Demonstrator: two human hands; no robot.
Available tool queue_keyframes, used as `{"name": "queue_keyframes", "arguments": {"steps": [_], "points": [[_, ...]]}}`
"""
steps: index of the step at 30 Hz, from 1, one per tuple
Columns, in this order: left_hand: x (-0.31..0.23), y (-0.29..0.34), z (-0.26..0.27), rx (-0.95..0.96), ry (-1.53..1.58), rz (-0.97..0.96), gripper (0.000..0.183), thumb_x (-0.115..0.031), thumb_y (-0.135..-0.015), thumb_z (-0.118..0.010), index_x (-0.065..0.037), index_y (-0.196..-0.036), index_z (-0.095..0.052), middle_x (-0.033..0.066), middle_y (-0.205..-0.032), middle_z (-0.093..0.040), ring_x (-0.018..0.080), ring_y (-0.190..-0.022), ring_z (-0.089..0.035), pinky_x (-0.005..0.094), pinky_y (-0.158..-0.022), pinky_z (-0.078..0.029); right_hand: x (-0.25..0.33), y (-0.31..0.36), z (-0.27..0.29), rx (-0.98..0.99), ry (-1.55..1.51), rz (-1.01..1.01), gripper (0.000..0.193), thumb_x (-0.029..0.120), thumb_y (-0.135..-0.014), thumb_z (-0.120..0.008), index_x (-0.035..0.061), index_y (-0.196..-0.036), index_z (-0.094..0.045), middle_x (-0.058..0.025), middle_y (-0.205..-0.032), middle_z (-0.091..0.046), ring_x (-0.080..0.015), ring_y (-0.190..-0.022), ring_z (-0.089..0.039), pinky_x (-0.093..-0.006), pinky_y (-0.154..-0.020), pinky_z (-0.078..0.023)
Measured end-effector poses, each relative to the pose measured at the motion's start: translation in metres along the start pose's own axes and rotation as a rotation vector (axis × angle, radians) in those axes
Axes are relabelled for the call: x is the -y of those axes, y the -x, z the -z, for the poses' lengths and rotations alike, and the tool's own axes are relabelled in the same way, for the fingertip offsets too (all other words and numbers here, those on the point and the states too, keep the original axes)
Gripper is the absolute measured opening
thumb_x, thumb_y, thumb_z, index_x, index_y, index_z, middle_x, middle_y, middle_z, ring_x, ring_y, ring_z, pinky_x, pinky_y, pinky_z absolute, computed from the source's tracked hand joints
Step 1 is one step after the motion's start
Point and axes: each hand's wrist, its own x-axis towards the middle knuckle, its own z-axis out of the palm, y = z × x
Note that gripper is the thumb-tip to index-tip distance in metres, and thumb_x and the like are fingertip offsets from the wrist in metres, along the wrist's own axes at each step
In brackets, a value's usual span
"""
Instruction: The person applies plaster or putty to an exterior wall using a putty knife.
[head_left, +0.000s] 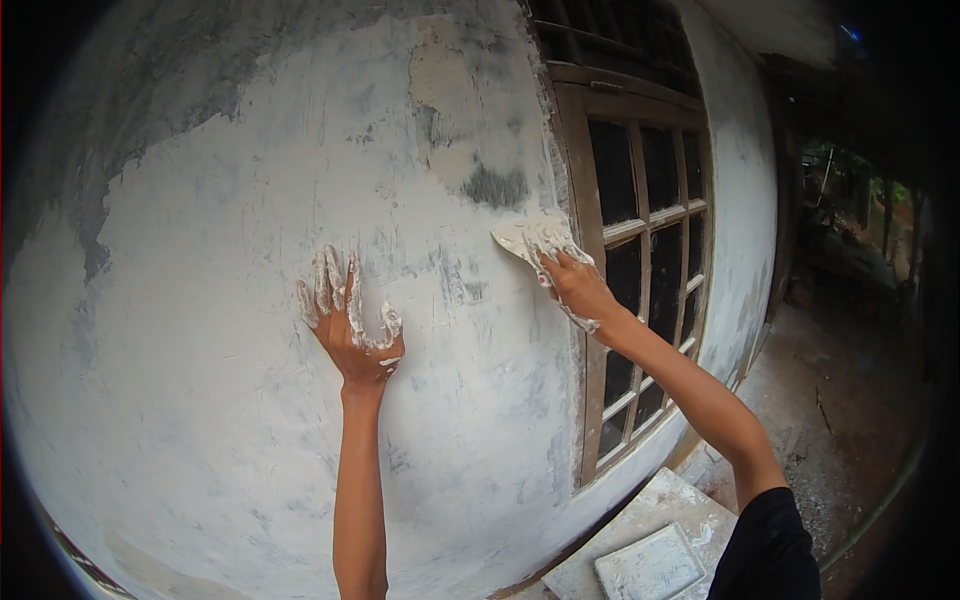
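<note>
My left hand [356, 322] is spread against the wall, or just in front of it, its fingers coated in white paste and holding nothing. My right hand [580, 287] grips a putty knife [528, 237] with a wide blade smeared with the same paste. That blade lies at the wall beside the window frame, below a dark grey patch [493, 187]. Fingers and paste hide the knife's handle. Uneven white filler covers much of the wall [230, 330], with grey showing through in streaks.
A brown wooden window [588, 290] with several dark panes borders the wall on the right. Below it stands a paste-spattered board or table [570, 580] bearing a whitish rectangular tray [652, 568]. Bare ground [800, 400] stretches away at the right.
</note>
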Motion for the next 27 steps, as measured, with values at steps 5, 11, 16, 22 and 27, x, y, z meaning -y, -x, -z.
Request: {"name": "queue_keyframes", "arguments": {"steps": [5, 11, 16, 22, 27], "points": [[-0.003, -0.002, -0.002, -0.013, -0.037, -0.010, 0.052, -0.015, -0.077, -0.055, -0.001, -0.126, -0.052, 0.0199, -0.134, -0.048, 0.0347, -0.127, -0.043, 0.0517, -0.111, -0.018, 0.001, -0.060, 0.073, -0.236, -0.047, 0.069, 0.050, -0.003, -0.073, -0.057, -0.0031, -0.123, -0.049, -0.0274, -0.095, -0.058, -0.0422, -0.087, -0.061, -0.0450, -0.075, -0.051], [-0.005, -0.001, -0.002, -0.044, -0.021, 0.010, 0.051, -0.017, -0.079, -0.055, -0.001, -0.128, -0.051, 0.0197, -0.135, -0.048, 0.0347, -0.129, -0.041, 0.0517, -0.110, -0.018, 0.027, -0.086, 0.002, -0.196, -0.039, -0.046, 0.044, -0.002, -0.076, -0.054, -0.0091, -0.119, -0.049, -0.0309, -0.102, -0.055, -0.0460, -0.091, -0.058, -0.0453, -0.081, -0.050], [-0.005, 0.000, -0.006, -0.015, -0.006, -0.005, 0.052, -0.016, -0.078, -0.055, 0.000, -0.128, -0.051, 0.0198, -0.135, -0.048, 0.0349, -0.129, -0.040, 0.0517, -0.110, -0.018, 0.050, 0.005, -0.038, -0.030, -0.045, -0.105, 0.042, -0.001, -0.079, -0.052, -0.0063, -0.120, -0.049, -0.0283, -0.104, -0.057, -0.0434, -0.089, -0.061, -0.0458, -0.078, -0.051], [0.001, 0.001, 0.003, 0.006, -0.049, -0.022, 0.052, -0.013, -0.076, -0.055, 0.000, -0.127, -0.052, 0.0201, -0.134, -0.048, 0.0355, -0.129, -0.040, 0.0516, -0.111, -0.018, 0.045, -0.015, 0.040, -0.097, -0.189, -0.023, 0.051, -0.005, -0.073, -0.056, -0.0060, -0.123, -0.048, -0.0275, -0.095, -0.056, -0.0431, -0.084, -0.059, -0.0447, -0.073, -0.049], [-0.005, -0.002, 0.000, -0.013, -0.045, -0.008, 0.052, -0.013, -0.076, -0.055, 0.000, -0.126, -0.052, 0.0204, -0.134, -0.048, 0.0356, -0.129, -0.041, 0.0517, -0.110, -0.019, 0.026, -0.077, 0.020, -0.316, -0.109, 0.000, 0.050, -0.006, -0.073, -0.055, -0.0085, -0.123, -0.046, -0.0279, -0.095, -0.055, -0.0436, -0.086, -0.058, -0.0452, -0.075, -0.049]]}}
